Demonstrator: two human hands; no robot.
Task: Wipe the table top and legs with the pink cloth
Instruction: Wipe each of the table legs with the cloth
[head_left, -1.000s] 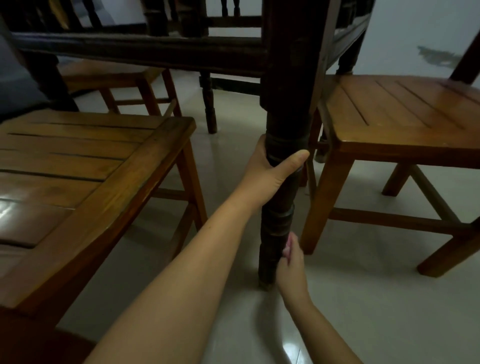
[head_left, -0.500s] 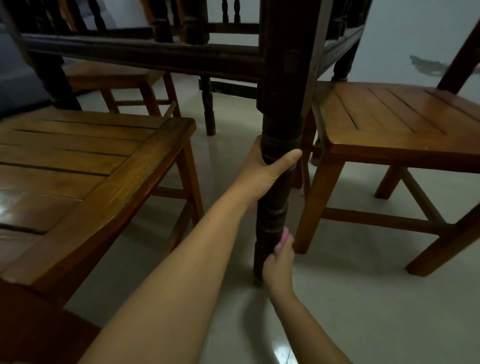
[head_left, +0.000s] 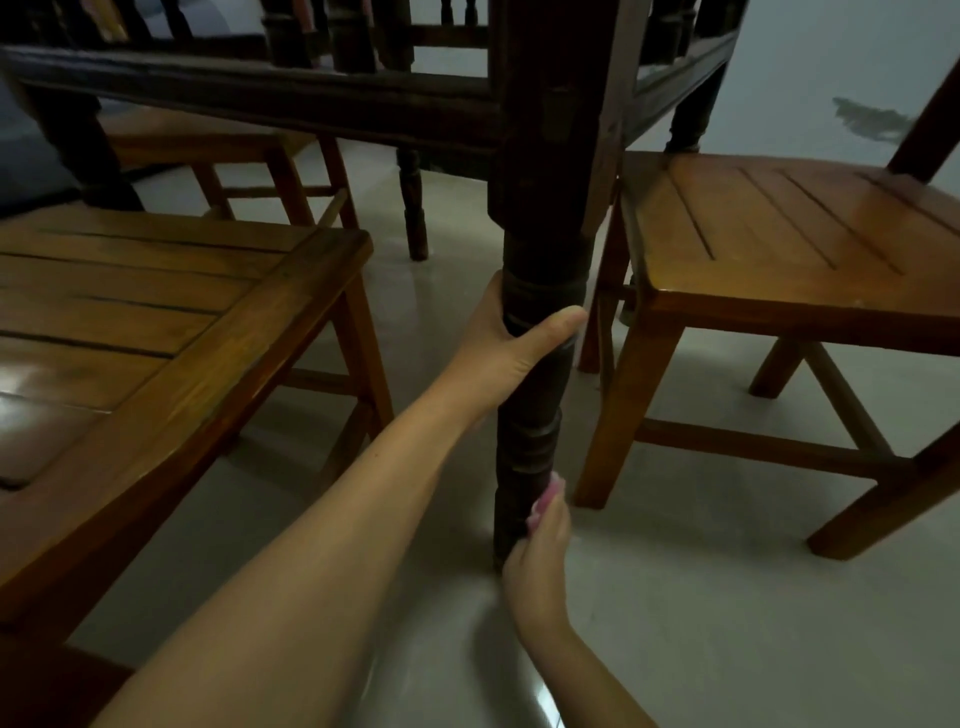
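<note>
The left hand (head_left: 498, 348) gripped the dark turned wooden table leg (head_left: 535, 395) (steadying, likely) while the right hand (head_left: 537, 551) pinched the pink cloth (head_left: 545, 496) against it.

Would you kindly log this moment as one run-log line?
stage: wiping table leg | left hand: grips leg mid-height | right hand: presses pink cloth near foot | chairs either side

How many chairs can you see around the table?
3. One chair at near left, one chair at right beside the leg, and one further back on the left, partly behind the table rail. Others may be hidden.
</note>
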